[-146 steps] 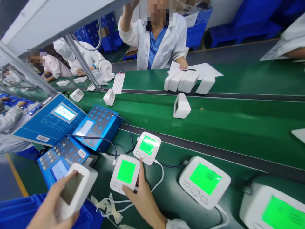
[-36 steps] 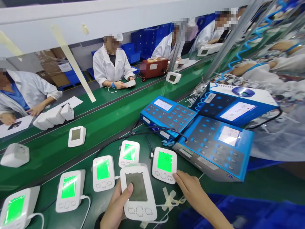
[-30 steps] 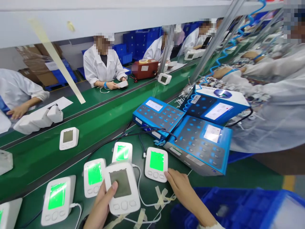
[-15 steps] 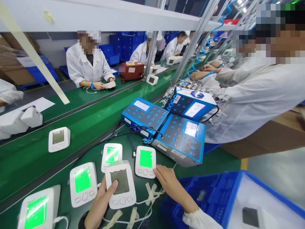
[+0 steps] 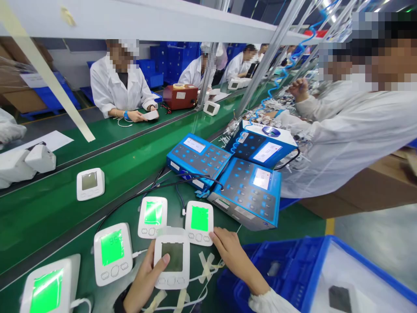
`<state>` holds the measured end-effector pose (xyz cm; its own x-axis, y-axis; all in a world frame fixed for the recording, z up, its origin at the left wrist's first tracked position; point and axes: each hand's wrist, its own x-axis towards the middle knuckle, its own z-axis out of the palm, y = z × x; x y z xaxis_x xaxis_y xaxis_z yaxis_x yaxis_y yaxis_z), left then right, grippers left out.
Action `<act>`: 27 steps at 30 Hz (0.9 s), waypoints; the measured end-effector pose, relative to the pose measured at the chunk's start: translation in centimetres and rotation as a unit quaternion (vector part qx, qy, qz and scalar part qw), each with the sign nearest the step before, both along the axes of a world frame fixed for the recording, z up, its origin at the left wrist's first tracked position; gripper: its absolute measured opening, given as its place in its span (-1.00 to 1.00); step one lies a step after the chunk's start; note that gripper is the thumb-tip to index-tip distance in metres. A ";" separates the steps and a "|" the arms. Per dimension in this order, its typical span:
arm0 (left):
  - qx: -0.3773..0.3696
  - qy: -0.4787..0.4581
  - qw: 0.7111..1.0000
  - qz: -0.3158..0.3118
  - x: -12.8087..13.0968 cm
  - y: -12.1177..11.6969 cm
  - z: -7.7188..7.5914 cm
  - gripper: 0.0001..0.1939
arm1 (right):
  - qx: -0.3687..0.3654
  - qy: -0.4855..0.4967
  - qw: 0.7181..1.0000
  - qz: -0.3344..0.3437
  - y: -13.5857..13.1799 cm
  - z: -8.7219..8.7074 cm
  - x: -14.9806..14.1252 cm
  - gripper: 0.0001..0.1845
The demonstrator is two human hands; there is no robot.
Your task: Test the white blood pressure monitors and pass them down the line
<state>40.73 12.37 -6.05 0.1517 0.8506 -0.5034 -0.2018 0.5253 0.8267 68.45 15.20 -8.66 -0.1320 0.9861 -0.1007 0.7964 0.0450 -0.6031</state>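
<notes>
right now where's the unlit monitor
The unlit monitor is in the left hand, bottom centre of the head view, just below a lit monitor.

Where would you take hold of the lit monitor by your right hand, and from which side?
Pinch the lit monitor's lower right corner from the near side, where the right hand rests; that corner is clear of the cable at its left edge and the screen.
</notes>
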 end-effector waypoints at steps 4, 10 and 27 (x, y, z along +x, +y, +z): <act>0.019 0.016 1.000 -0.013 -0.1 0.3 -0.2 -0.20 | 0.000 -0.001 1.000 -0.003 0.0 0.3 -0.1 -0.51; 0.024 0.035 0.997 -0.058 -0.3 0.7 0.1 -0.22 | 0.000 0.000 1.000 -0.005 0.0 0.4 -0.3 -0.51; 0.007 0.046 0.998 -0.039 -0.2 0.8 -0.1 -0.25 | -0.013 0.013 1.000 -0.003 0.2 0.4 -0.3 -0.49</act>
